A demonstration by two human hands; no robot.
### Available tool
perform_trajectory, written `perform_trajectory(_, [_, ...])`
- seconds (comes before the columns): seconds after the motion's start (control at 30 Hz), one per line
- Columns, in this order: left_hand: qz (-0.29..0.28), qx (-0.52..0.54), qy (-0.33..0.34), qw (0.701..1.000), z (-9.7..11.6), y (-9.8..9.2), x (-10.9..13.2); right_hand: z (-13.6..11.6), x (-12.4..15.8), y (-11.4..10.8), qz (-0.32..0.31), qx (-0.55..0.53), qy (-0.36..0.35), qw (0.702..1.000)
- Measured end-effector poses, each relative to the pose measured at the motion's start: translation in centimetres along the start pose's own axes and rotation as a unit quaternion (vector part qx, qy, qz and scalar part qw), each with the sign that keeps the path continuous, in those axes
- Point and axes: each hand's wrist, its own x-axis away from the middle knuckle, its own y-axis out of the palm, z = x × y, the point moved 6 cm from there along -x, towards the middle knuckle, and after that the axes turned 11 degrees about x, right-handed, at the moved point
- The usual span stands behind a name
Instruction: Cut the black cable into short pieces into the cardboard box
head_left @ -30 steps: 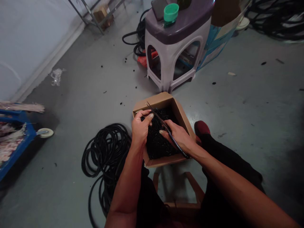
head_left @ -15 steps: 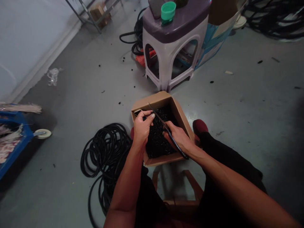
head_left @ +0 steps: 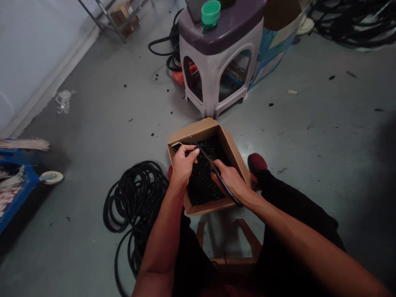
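Over an open cardboard box (head_left: 237, 159) between my feet, both hands work close together. My right hand (head_left: 230, 177) is wrapped round a pair of scissors (head_left: 228, 190) with black handles, the blades pointing up and left towards my left fingertips. My left hand (head_left: 183, 165) pinches a small black piece beside the blades; its shape is mostly hidden by the fingers. Many short black bits (head_left: 202, 181) fill the bottom of the box. At the box's far left corner, a flat dark object with a pale rim (head_left: 177, 146) shows partly behind my left hand.
A coil of black tubing (head_left: 136, 194) lies on the floor to the left. Beyond the box stands a plastic stool (head_left: 213, 62) with a green cup (head_left: 210, 14) on it. A blue wheeled cart (head_left: 31, 169) is at far left, a blue carton (head_left: 272, 53) behind the stool.
The whole view has shifted slightly, so everything sits a little further left. Both hands keep nearly the same pose, scissors at the left fingertips.
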Motion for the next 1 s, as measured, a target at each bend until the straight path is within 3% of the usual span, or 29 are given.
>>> perform_trajectory(0.43, [-0.034, 0.011, 0.004, 0.999, 0.1, -0.2, -0.2, 0.2, -0.1, 0.0, 0.001, 0.033, -0.012, 0.999])
perform_trajectory(0.7, [-0.065, 0.117, -0.038, 0.990, 0.7, 0.3, 0.1, -0.9, 0.5, -0.8, -0.018, -0.110, -0.076, 0.991])
perform_trajectory(0.83, [-0.072, 0.187, -0.069, 0.977, 0.9, 0.7, 0.3, -1.0, 0.6, -0.8, -0.034, -0.173, -0.071, 0.982])
perform_trajectory(1.0, [-0.077, 0.224, -0.084, 0.968, 1.0, 0.9, 0.5, -1.0, 0.7, -0.9, -0.024, -0.175, -0.062, 0.982])
